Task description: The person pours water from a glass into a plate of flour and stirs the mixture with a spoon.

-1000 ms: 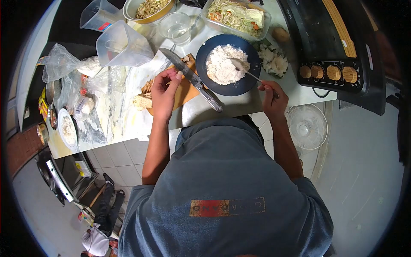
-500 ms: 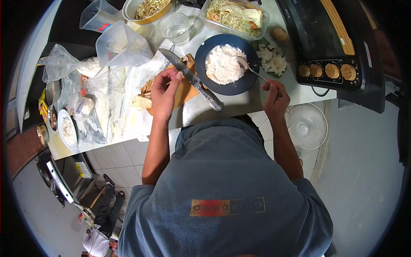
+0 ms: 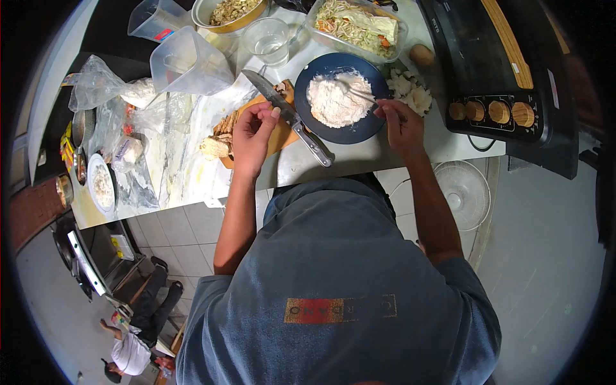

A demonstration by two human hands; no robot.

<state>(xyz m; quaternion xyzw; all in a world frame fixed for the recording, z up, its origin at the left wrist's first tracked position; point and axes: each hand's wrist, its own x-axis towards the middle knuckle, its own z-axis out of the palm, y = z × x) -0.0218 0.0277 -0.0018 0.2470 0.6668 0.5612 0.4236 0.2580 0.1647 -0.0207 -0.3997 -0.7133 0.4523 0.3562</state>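
Observation:
My right hand [image 3: 402, 131] is closed round the handle of a metal spoon [image 3: 361, 95], whose blurred head lies in a mound of white flour [image 3: 337, 106]. The flour sits in a dark blue plate [image 3: 308, 120]. To the left, my left hand [image 3: 255, 131] is curled with thumb and fingertips together, and I see nothing between them. It hovers over a wooden cutting board [image 3: 279, 138], just beside a large knife [image 3: 292, 119] lying diagonally across the board. Chopped brown pieces [image 3: 226, 125] and a pale mushroom-like piece [image 3: 215, 149] lie at the board's left side.
Behind the plate stand a tub of shredded vegetables [image 3: 356, 29], a cup of water [image 3: 266, 42] and a pan of chopped food [image 3: 231, 11]. White chopped pieces [image 3: 410, 93] lie beside a black oven [image 3: 497, 83]. Plastic bags [image 3: 128, 147] cover the left. Another person [image 3: 131, 353] is at lower left.
My right hand has moved up and left, shifting the spoon's head leftward through the flour. My left hand stays near the knife. The other person has come further into view.

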